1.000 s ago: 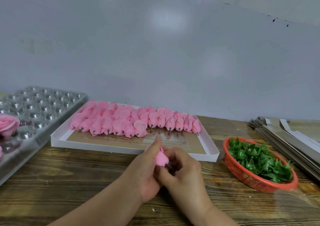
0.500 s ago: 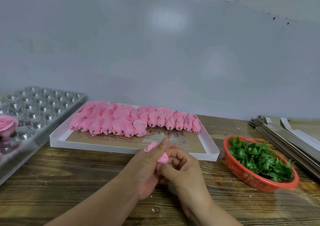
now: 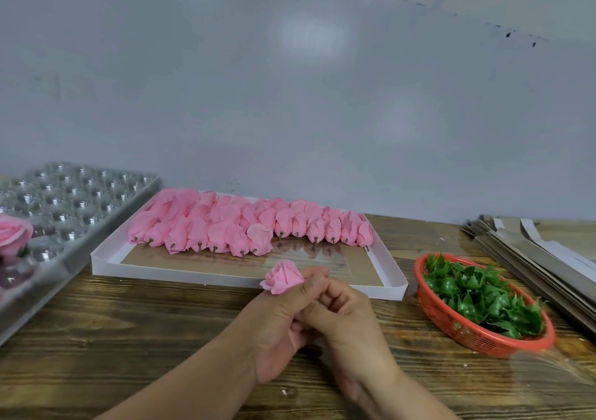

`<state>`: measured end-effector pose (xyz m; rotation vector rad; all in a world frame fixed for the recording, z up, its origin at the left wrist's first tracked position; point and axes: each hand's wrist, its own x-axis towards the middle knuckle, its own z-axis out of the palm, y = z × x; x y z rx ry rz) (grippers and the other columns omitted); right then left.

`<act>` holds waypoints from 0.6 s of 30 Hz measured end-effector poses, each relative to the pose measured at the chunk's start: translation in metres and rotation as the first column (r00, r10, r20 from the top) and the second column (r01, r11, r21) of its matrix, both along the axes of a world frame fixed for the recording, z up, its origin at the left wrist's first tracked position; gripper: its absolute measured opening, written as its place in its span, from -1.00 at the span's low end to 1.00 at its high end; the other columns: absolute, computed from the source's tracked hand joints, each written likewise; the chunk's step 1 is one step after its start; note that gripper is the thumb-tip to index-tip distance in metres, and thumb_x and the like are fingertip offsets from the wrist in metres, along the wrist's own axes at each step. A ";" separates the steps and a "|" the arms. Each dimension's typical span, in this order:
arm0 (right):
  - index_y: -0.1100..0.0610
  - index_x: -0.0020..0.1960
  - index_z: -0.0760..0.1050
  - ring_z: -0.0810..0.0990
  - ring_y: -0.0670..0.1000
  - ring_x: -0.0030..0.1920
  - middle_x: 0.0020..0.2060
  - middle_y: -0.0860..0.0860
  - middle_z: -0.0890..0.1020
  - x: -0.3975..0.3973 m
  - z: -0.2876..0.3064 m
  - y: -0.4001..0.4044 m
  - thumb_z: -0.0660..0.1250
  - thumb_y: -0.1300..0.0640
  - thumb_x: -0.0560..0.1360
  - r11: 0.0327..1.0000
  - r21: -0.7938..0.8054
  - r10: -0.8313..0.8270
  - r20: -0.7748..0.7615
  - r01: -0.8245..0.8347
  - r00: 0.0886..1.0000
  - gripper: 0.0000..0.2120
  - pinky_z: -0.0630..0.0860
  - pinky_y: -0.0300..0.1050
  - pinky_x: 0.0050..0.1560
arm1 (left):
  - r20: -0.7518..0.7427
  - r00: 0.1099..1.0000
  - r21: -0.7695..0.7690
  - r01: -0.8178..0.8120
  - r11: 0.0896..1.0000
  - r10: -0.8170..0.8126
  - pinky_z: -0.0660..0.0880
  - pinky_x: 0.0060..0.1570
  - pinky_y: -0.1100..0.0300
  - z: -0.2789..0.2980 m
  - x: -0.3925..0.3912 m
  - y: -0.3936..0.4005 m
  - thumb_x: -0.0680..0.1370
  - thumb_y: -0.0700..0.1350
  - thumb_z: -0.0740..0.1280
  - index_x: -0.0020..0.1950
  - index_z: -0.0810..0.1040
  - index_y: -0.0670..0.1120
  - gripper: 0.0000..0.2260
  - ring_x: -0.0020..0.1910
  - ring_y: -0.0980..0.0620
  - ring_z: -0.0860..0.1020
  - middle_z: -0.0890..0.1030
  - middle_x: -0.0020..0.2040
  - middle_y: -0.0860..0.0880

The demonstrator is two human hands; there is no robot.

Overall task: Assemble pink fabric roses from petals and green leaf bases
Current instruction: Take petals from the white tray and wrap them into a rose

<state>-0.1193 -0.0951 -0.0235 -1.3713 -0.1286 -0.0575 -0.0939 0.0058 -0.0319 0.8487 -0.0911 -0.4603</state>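
A pink fabric rose bud (image 3: 281, 275) sticks out to the upper left from between my two hands. My left hand (image 3: 277, 323) grips the bud's base with thumb and fingers curled round it. Pressed against the left one, my right hand (image 3: 342, 316) has its fingers curled at the bud's base, and what they pinch is hidden. Behind the hands a white tray (image 3: 225, 277) holds several rows of pink buds (image 3: 245, 226) with short stems. A red basket (image 3: 474, 329) of green leaf bases (image 3: 477, 294) stands to the right.
A clear plastic cavity tray (image 3: 74, 207) lies at the left, with a finished pink rose (image 3: 13, 234) at its near end. Flat grey cardboard sheets (image 3: 532, 252) are stacked at the far right. A grey wall stands behind the wooden table (image 3: 129, 339).
The bud has turned in my hands: it now points up and to the left, showing its open top. Both hands have stayed close together in front of the white tray.
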 end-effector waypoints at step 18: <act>0.23 -0.26 0.65 0.55 -0.04 -0.46 -0.42 0.14 0.60 0.004 0.018 -0.014 0.41 0.36 0.36 0.981 -0.078 0.164 -0.135 -0.176 0.977 -0.92 0.52 -0.28 -0.42 | 0.002 0.998 0.001 0.067 0.998 -0.067 0.45 -0.32 0.18 0.004 0.008 0.009 0.31 0.11 0.43 -0.23 0.72 -0.16 -0.67 -0.32 0.02 0.51 0.57 -0.12 -0.13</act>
